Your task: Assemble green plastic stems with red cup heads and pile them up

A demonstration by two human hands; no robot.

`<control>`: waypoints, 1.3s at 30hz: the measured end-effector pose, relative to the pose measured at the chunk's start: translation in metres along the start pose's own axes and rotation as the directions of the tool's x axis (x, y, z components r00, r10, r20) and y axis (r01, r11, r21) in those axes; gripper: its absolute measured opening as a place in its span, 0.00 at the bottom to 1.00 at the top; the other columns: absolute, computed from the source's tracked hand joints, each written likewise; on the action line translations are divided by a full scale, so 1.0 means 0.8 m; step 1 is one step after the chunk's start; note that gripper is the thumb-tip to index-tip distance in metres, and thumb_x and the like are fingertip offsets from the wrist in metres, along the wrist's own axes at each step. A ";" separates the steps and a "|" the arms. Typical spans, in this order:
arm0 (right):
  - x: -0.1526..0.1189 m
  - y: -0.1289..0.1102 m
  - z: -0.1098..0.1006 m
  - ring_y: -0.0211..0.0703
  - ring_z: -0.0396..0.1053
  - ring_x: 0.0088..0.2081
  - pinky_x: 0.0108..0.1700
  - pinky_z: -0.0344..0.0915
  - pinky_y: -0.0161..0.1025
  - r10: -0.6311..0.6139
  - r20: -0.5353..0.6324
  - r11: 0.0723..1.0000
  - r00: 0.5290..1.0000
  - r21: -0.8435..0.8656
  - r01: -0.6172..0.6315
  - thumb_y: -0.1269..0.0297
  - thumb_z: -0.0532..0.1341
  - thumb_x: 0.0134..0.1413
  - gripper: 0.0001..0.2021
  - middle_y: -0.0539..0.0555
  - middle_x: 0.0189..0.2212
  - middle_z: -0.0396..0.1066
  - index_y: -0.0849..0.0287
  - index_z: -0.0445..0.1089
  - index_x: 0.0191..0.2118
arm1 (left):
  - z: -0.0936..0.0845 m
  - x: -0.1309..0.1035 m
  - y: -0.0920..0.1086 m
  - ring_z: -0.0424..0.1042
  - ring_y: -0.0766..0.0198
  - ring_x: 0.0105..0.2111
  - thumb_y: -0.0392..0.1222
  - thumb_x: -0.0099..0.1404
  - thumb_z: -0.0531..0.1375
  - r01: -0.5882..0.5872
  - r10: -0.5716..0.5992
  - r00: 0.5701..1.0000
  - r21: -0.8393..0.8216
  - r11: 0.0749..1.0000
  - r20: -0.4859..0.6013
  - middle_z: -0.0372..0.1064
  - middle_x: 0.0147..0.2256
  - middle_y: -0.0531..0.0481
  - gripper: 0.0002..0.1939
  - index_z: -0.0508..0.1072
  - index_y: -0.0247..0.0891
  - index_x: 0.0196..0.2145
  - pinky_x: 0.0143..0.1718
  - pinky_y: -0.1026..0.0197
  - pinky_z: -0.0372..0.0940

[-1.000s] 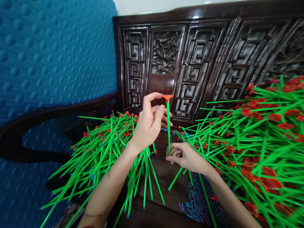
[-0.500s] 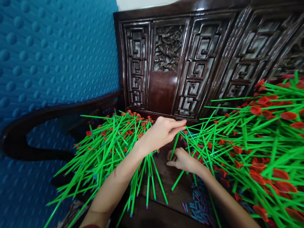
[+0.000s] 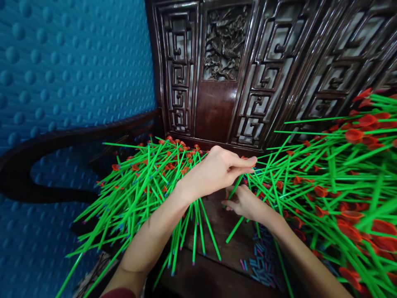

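Note:
My left hand (image 3: 225,165) is in the middle, its thumb and fingers pinched together. A bit of an orange cup (image 3: 245,158) shows at these fingertips, mostly hidden by them. Below and slightly right, my right hand (image 3: 242,200) has its fingers closed around a thin green stick (image 3: 238,185), which slants up toward the left fingertips. Whether stick and cup are joined there is hidden. To the left lies a heap of green sticks with orange cups (image 3: 139,178), many tipped with small blue or purple ends.
A larger heap of green sticks with orange flared cups (image 3: 335,178) fills the right side. Short blue and purple tubes (image 3: 262,265) lie loose on the dark wooden seat (image 3: 214,244). Behind rises a carved wooden backrest (image 3: 215,107); a curved armrest (image 3: 46,140) and blue studded wall (image 3: 71,62) stand left.
Both hands have shifted slightly right in the picture, still close together with the stick between them. The camera view has tilted down a little. Both heaps look unchanged.

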State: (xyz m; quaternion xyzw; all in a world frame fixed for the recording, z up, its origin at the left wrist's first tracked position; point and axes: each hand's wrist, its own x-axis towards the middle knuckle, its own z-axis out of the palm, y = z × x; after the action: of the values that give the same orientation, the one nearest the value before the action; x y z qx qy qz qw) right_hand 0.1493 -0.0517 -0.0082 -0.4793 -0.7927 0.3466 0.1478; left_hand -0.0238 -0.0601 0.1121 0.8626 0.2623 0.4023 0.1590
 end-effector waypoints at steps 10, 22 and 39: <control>0.005 0.003 0.005 0.44 0.74 0.28 0.30 0.67 0.37 0.034 0.017 0.995 0.999 -0.090 -0.032 0.67 0.62 0.58 0.05 0.52 0.24 0.73 0.58 0.65 0.33 | -0.001 0.001 -0.012 0.80 0.62 0.35 0.39 0.68 0.62 0.130 -0.126 0.991 -0.105 0.986 0.040 0.80 0.41 0.46 0.16 0.76 0.37 0.53 0.40 0.60 0.73; -0.033 -0.053 -0.024 0.36 0.61 0.21 0.24 0.54 0.36 -0.230 -0.054 0.972 0.972 -0.060 0.226 0.55 0.59 0.64 0.15 0.48 0.19 0.65 0.61 0.69 0.30 | 0.001 0.000 0.005 0.71 0.65 0.25 0.36 0.70 0.56 0.068 -0.072 0.985 0.029 0.997 0.159 0.74 0.29 0.51 0.46 0.27 0.34 0.71 0.33 0.64 0.69; -0.061 -0.036 -0.050 0.43 0.68 0.34 0.36 0.61 0.36 0.141 0.146 0.875 0.979 -0.481 -0.054 0.83 0.56 0.49 0.12 0.53 0.30 0.70 0.58 0.70 0.31 | -0.100 -0.042 -0.087 0.76 0.55 0.39 0.35 0.58 0.63 0.564 -0.826 0.564 0.721 0.403 0.021 0.73 0.40 0.45 0.21 0.73 0.41 0.50 0.39 0.60 0.69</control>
State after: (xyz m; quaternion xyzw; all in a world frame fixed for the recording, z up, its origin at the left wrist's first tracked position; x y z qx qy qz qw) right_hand 0.1772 -0.0865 0.0453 -0.5078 -0.8379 0.1900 -0.0626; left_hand -0.1268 -0.0178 0.1081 0.7230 0.6885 0.0055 0.0562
